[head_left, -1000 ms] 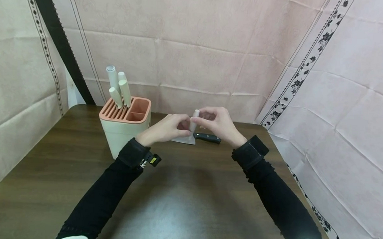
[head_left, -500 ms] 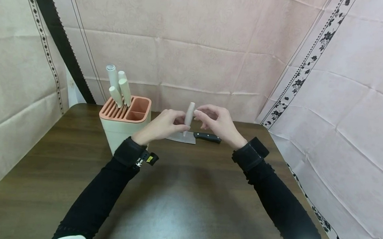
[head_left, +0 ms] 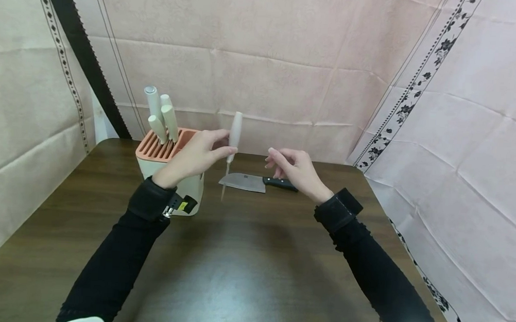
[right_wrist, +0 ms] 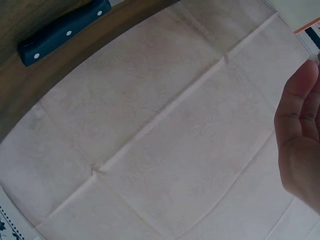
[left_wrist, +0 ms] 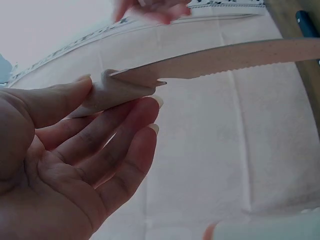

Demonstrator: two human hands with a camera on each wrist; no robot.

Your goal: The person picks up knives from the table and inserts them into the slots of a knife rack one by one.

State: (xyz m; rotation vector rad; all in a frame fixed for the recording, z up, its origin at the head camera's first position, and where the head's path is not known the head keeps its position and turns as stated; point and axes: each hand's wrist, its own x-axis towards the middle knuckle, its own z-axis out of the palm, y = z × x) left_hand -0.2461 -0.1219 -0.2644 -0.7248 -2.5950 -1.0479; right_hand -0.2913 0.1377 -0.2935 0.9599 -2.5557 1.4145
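My left hand pinches the pale handle of a serrated knife between thumb and fingers. In the head view its blade points down, apart from the tabletop. The left wrist view shows the wavy cutting edge of the blade. To the right, my right hand hangs in the air with loosely bent fingers and holds nothing. Between and below the hands, a cleaver lies flat on the table, its black riveted handle toward the right. Left of it stands a knife block, partly hidden behind my left hand and wrist.
Several pale-handled knives stand in the slots of the block's orange top. The brown table ends at the back against a hanging cream cloth. More patterned cloth hangs at both sides.
My left hand has carried the serrated knife left and up, away from the right hand, toward the block. The right hand's fingers have come away from the knife; that hand stays nearly in place.
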